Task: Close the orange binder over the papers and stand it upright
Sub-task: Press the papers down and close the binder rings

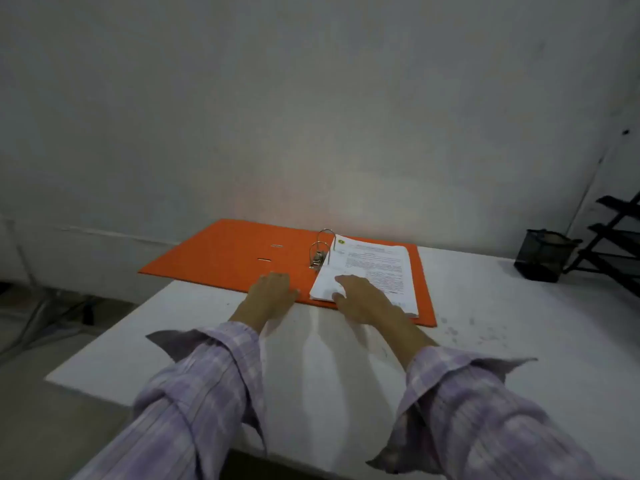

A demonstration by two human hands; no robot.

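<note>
Head-camera view, looking forward and down: two arms in lilac checked sleeves [194,393] with loose unbuttoned cuffs reached out from the bottom of the frame over a white table [329,368]. Beyond the cuffs, the left hand [272,295] lay palm down with fingers spread flat, its fingertips resting on the near edge of the orange binder [225,254]; it gripped nothing. The right hand [363,299] was also flat and open, pressing on the near corner of the stack of printed papers [374,268] without closing around anything. That binder lay fully open and flat on the table, its left cover spread toward the table's far left corner and slightly overhanging the edge, while the papers sat on its right half. Between cover and papers, the metal ring mechanism [320,251] stood up with its two arches closed. Farther back on the right, a dark mesh pen pot [542,254] stood near a black tiered rack [613,237] at the frame edge. Behind everything rose a plain grey-white wall [311,98].
</note>
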